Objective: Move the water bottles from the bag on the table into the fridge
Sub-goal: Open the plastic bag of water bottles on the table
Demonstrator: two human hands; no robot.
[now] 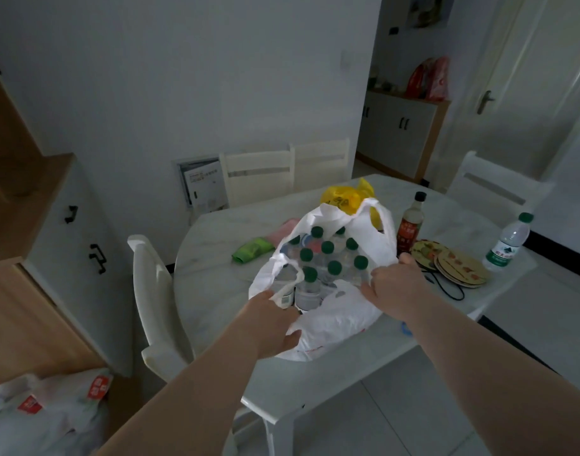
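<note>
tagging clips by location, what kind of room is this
Most likely a home dining area: a white dining table with matching chairs, a storage cabinet, and a white plastic bag of water bottles.

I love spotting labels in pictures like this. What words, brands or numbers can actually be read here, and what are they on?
"98", roughly, in dark handwriting on the yellow bag; a mark before it is unclear.
Lone water bottle: green and white label, print too blurred to read.
Sauce bottle: red label, unreadable.
Bottles in the white bag: labels too blurred.
Red patches on the floor bags: characters too blurred.
Wall panel: print too small.
</note>
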